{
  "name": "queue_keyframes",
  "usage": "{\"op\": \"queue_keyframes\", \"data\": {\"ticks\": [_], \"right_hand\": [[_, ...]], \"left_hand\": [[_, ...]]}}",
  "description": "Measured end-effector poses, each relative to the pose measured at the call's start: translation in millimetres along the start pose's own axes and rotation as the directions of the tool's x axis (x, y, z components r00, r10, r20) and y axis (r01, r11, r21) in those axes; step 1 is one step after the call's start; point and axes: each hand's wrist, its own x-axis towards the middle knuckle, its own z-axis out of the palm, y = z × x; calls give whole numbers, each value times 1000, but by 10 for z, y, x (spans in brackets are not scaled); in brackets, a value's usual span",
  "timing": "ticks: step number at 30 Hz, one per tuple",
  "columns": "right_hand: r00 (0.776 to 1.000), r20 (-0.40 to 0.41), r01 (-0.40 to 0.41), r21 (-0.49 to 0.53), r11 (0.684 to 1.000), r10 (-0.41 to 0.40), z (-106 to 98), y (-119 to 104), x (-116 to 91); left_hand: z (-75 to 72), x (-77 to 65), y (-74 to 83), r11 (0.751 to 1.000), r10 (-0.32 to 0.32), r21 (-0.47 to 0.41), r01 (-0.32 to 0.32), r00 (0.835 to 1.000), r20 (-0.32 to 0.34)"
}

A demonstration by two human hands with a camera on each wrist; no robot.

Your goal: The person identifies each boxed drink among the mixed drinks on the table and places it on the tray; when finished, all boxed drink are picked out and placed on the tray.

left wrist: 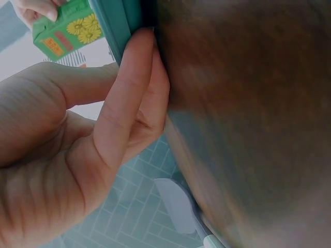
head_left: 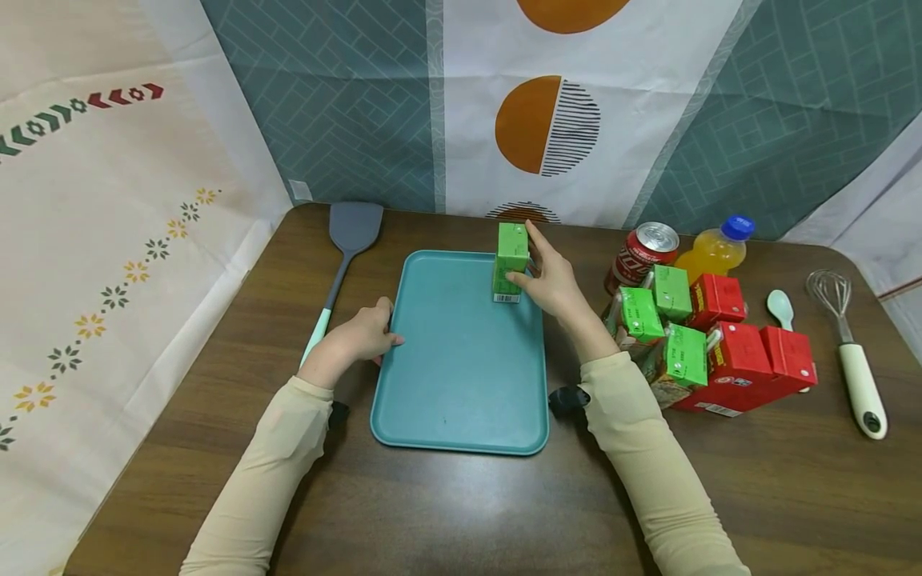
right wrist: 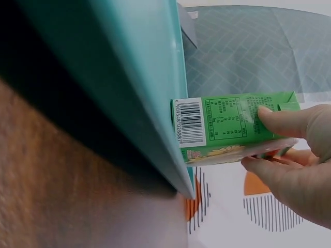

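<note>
A teal tray [head_left: 461,376] lies on the wooden table in front of me. My left hand [head_left: 363,332] pinches its left rim, thumb on the upper side and fingertips at the outer edge [left wrist: 116,26]. Near the tray's far right corner, a green drink carton [head_left: 510,264] with yellow flowers on its side stands upright. My right hand [head_left: 553,280] holds this carton [right wrist: 235,121] near its top, between the thumb on one face and the fingers on the other.
Right of the tray stand several green cartons [head_left: 684,352] and red cartons [head_left: 742,352], a cola can [head_left: 641,256] and an orange drink bottle [head_left: 713,252]. Farther right lie a pale spoon [head_left: 780,308] and a whisk [head_left: 850,352]. A grey turner [head_left: 353,228] lies left of the tray.
</note>
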Motion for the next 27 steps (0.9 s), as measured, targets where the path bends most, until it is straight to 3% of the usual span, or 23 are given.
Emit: {"op": "queue_keyframes", "data": {"ticks": [13,22,27], "right_hand": [[1000,-1,23,-25,999,-23,-2,16,8],[999,-8,34,-163,986,-36,-42,-139,-101],[995,-20,93,-256,962,-101,-126,-298,-295]], "left_hand": [[10,-1,17,1000,-12,-4,12,1000,1],[11,-7,21,1000,-9,7,9,1000,-1],[0,-12,16,1000,-3,17,3,1000,0]]}}
